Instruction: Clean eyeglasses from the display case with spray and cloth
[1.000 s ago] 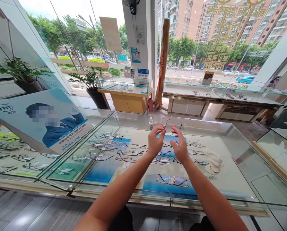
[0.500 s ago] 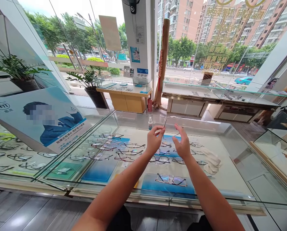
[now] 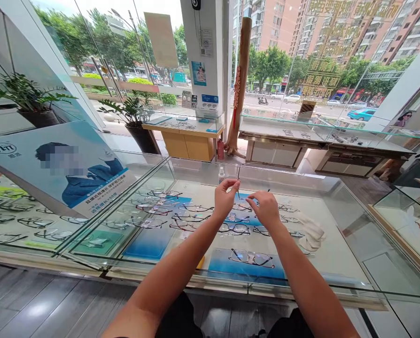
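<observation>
Dark and slender, the glasses (image 3: 238, 174) we hold show mostly as one thin line, seen nearly edge-on and partly hidden by our grip. Their visible strip stands almost upright, its long axis rising from between the pinched fingers of our left hand (image 3: 225, 199). Our right hand (image 3: 265, 205) is just beside, thumb and forefinger narrowed; we cannot tell whether they touch anything. Beyond the left fingers stands a small bottle (image 3: 221, 174); below both hands spreads the glass-topped desk (image 3: 337, 260).

Glass counter (image 3: 340, 267): eyeglasses (image 3: 251, 257) in loose rows, some over blue sheets (image 3: 144, 243); crumpled pale cloth (image 3: 312, 235) right of them (on top or under glass, can't tell).
</observation>
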A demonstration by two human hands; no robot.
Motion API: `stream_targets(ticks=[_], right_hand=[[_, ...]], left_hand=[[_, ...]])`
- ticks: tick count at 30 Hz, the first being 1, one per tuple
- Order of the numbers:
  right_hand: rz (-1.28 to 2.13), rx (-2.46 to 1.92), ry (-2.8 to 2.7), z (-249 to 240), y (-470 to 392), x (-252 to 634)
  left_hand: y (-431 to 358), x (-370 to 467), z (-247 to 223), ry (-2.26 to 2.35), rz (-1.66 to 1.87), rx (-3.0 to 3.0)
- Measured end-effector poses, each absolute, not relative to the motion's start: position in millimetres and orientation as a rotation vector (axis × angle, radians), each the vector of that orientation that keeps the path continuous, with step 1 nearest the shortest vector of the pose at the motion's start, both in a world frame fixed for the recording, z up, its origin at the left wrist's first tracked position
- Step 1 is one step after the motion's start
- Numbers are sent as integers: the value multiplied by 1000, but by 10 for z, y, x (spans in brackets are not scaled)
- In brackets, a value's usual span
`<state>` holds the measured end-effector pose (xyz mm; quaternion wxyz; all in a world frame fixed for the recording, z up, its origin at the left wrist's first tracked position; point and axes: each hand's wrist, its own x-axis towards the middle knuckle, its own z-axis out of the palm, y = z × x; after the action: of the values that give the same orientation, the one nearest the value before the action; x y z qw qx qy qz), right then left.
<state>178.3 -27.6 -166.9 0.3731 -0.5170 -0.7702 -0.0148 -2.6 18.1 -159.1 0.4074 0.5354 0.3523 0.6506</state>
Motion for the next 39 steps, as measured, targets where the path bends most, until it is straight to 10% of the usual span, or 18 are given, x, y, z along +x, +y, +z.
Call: stream_targets(ticks=[20,28,39], right_hand=[[234,-1052,-1704,-1572,-380,1601],[262,-1128,-1616,-1574,-388,1640],[279,-1145,-1613,-1601,-339,1639]], left_hand=[[-12,95,-1513,697,1365,1439],[64,-120,-1382,1274,1463,2053],[529,-428,-1506,1960,569,2094]])
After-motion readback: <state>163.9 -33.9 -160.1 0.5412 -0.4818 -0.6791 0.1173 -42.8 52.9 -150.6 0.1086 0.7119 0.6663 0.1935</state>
